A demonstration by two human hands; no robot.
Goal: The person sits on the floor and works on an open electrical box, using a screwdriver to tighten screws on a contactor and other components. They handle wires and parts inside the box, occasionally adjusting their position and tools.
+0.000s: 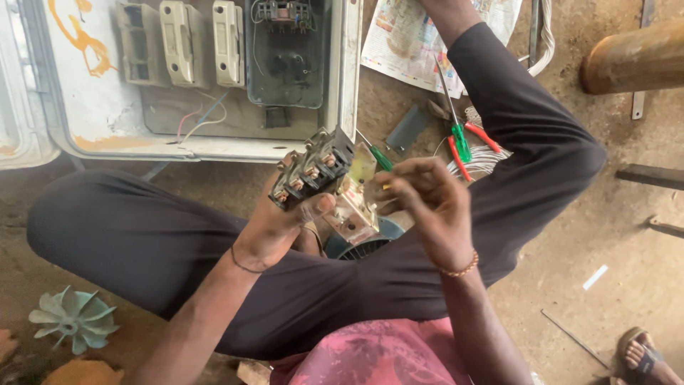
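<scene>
**Switch block held at mid-frame above the lap**

A dark switch block (313, 167) with copper terminals and a cream metal bracket below it is clasped in the left hand (281, 221), just left of the frame's centre. The grip of that hand is closed around the block from beneath, the thumb laid along its lower edge. The right hand (427, 207) is set just right of centre, its fingertips (388, 187) pinched narrowly together at the bracket's right side; whether something small is held between them cannot be told. The block is thus kept between the two hands, touching both.

Directly behind the hands, part of a dark ribbed motor housing (363, 246) is seen, largely hidden by the bracket and the wrists. Dark-trousered legs (142, 242) are folded around it across the middle of the frame.

Above, at upper left, an open white electrical box (92, 107) with cream fuse carriers is laid on the dirt floor (613, 235). Right of centre, green-handled screwdrivers (462, 141), red-handled pliers (484, 135) and a bundle of white wires (477, 160) are partly covered by the right knee. A printed paper sheet (406, 39) lies at the top. A pale green fan impeller (75, 319) is found at lower left, and a sandalled foot (645, 356) of another person at lower right.
</scene>
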